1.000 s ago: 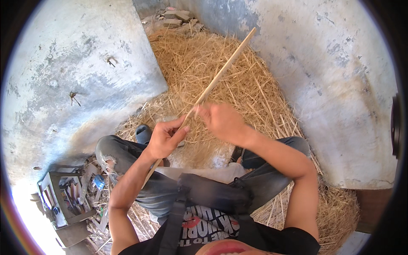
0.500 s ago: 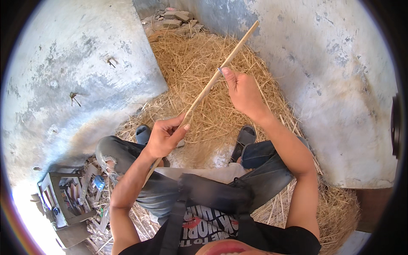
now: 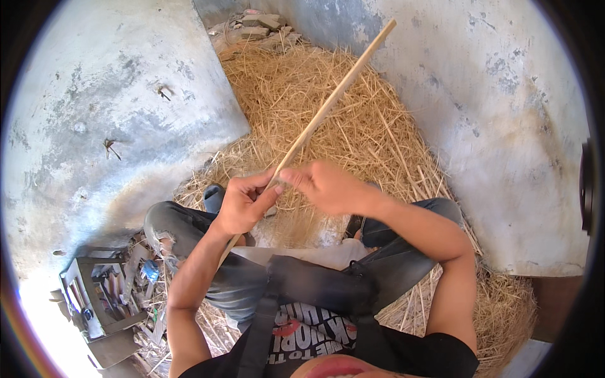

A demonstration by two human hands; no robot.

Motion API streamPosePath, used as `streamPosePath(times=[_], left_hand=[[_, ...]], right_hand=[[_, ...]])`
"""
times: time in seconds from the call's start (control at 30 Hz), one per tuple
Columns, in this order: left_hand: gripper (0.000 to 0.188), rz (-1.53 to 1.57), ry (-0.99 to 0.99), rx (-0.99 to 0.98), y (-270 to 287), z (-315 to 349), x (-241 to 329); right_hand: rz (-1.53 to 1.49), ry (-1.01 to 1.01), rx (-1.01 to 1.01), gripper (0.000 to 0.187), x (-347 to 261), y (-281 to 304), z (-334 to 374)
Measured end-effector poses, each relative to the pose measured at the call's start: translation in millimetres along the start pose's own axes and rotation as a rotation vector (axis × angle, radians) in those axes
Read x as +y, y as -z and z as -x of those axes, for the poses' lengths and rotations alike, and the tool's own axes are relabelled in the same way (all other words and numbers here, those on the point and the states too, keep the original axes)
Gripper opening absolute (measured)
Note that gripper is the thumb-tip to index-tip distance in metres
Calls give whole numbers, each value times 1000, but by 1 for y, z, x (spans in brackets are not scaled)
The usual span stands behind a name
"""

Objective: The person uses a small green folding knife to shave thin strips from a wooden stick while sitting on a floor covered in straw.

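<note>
A rough rural work corner, likely a shed or outbuilding; bare, stained plaster walls (image 3: 113, 113) close in on both sides; loose straw (image 3: 353, 120) covers the floor; broken bricks and rubble (image 3: 252, 28) lie at the far end; a metal crate of hand tools (image 3: 101, 296) sits beside the seated person.

Black printed T-shirt (image 3: 315, 327), grey trousers (image 3: 189, 230), bare forearms.
</note>
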State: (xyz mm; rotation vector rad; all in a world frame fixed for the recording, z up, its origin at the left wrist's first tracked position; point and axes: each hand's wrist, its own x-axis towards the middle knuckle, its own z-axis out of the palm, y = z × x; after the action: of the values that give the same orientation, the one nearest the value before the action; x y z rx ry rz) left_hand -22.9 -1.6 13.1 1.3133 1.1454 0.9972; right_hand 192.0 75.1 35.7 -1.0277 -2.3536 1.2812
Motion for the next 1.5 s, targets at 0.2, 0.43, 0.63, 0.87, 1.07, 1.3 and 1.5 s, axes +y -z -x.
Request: streamPosePath(times=[0.2,0.43,0.63,0.87,1.07,1.3,1.5], left_hand=[[42,52,-42,14,2,3,-6],[43,105,-9,-6,1,4,-3],[45,48,-3,21,5,3,-7],[46,7,2,9,5,1,-6],[44,67,33,-24,6,7,-7],[40,75,41,-85,-5,6,-9],[47,87,46,-124,2,2,-15]], right_hand=[[89,174,604,52,2,86,-2],[391,373,563,74,19,112,1],[508,401,299,82,13,65,2],[589,493,245,80,0,41,8],[543,317,528,80,34,123,-3],[553,199,750,80,53,188,15],[526,187,563,82,45,154,11]])
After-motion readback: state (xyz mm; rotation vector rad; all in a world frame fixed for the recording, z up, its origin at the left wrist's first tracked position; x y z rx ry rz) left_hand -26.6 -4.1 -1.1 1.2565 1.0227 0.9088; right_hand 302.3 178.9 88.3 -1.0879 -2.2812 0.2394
